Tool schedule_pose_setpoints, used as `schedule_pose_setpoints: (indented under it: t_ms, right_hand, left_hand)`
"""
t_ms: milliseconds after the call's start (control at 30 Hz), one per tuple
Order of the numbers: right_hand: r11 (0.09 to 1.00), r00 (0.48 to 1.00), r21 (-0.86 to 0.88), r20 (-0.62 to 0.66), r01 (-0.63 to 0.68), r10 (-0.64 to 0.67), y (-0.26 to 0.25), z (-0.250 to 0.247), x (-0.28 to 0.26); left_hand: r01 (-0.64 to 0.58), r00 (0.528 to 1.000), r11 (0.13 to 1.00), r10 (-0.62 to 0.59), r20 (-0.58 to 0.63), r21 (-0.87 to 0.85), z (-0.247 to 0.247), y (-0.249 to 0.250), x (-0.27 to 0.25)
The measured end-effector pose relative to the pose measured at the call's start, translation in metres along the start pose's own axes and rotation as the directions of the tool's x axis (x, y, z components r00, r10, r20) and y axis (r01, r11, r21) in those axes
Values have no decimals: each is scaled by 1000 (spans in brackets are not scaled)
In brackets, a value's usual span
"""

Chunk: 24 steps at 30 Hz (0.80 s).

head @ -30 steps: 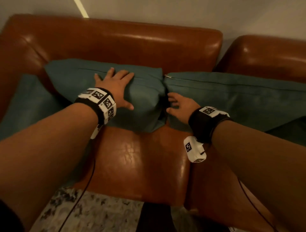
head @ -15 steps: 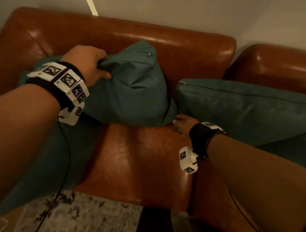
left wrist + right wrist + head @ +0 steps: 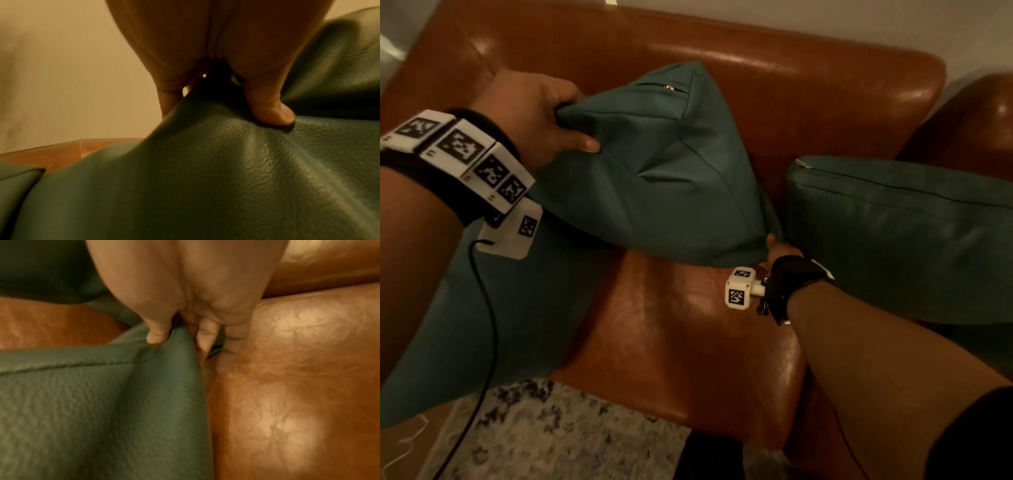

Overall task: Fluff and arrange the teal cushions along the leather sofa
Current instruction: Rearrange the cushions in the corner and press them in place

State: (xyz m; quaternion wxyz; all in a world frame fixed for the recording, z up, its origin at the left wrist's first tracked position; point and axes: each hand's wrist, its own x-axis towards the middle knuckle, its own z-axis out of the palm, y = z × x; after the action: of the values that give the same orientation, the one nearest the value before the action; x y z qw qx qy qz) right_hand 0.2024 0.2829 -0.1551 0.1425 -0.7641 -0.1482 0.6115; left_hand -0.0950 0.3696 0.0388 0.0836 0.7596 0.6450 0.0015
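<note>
Tan leather sofa (image 3: 808, 96), teal cushions on seat.
Middle cushion (image 3: 671, 178) tipped on corner, creased; left hand (image 3: 541, 120) gripping upper corner, right hand (image 3: 779, 250) pinching lower corner. Second cushion (image 3: 900, 236) just beside, third cushion (image 3: 493, 325) left.

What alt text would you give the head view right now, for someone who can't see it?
Both hands hold a teal cushion tilted up on one corner over a brown leather sofa: the left hand grips its upper left corner, the right hand its lower right corner. A second teal cushion lies on the right, a third at lower left.
</note>
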Motion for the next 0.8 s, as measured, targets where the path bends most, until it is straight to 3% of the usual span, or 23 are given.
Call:
schedule_pose_setpoints:
  t_ms: [300, 400, 467, 600, 733, 800]
  right_hand:
    - [993, 997, 104, 71, -48, 40, -1, -7, 7]
    - [913, 976, 350, 130, -208, 172, 0, 0, 11]
    - [842, 967, 478, 167, -251, 193, 7, 2, 17]
    - [799, 959, 536, 214, -273, 183, 14, -4, 21]
    - [838, 966, 486, 182, -249, 182, 14, -3, 18]
    - [976, 995, 196, 17, -100, 98, 16, 0, 13]
  left_hand:
    - [115, 993, 990, -112, 33, -83, 4, -10, 6]
    - [74, 995, 997, -73, 64, -15, 4, -3, 11]
    - [46, 991, 998, -52, 123, 50, 4, 11, 16]
    - [-83, 945, 995, 58, 322, 62, 16, 42, 22]
    - [-166, 906, 983, 117, 407, 85, 20, 58, 35]
    - [-194, 900, 975, 132, 416, 110, 21, 67, 43]
